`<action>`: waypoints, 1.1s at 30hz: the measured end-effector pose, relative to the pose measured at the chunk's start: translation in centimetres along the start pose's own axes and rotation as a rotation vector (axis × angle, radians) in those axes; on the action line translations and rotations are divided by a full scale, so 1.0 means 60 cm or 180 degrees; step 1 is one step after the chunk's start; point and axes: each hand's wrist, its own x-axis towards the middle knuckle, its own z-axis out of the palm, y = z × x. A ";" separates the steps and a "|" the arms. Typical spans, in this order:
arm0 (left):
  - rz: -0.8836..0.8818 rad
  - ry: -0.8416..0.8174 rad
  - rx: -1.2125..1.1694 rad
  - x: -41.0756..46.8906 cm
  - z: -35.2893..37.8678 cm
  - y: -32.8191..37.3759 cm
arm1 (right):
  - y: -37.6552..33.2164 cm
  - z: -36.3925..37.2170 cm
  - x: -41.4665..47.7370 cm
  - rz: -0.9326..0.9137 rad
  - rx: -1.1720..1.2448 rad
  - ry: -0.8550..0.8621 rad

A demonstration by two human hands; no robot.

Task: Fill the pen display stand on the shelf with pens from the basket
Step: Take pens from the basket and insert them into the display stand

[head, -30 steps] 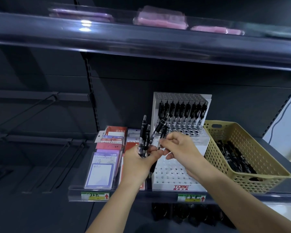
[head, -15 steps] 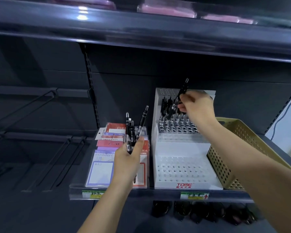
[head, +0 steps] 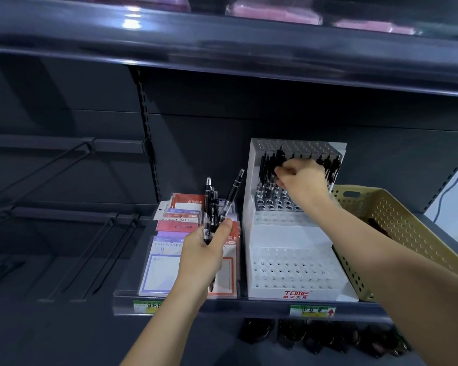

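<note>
A white stepped pen display stand marked TOME stands on the shelf. Black pens fill a row in its upper tier; the lower tiers show bare holes. My right hand reaches into the upper tier and pinches a black pen standing among the others. My left hand holds a small bunch of black pens upright, left of the stand. The beige perforated basket sits right of the stand, its contents mostly hidden by my right forearm.
Packs of cards and notepads lie on the shelf under my left hand. Bare metal hooks jut out at the left. An upper shelf overhangs the stand. Dark items hang below the shelf edge.
My right hand took one pen from the bunch, carried it up to the stand's upper tier and has lowered it in among the standing pens. My left hand stays put with the bunch.
</note>
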 end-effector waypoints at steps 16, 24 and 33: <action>-0.0012 -0.0115 -0.0171 -0.010 0.019 0.001 | 0.008 -0.002 -0.025 0.0082 0.0171 -0.0103; -0.0038 -0.0372 -0.0174 -0.029 0.049 0.002 | -0.020 -0.033 -0.113 0.0505 0.1548 -0.1376; 0.0334 -0.0412 0.0077 -0.038 0.070 -0.016 | 0.003 -0.032 -0.137 0.0701 0.1951 -0.1385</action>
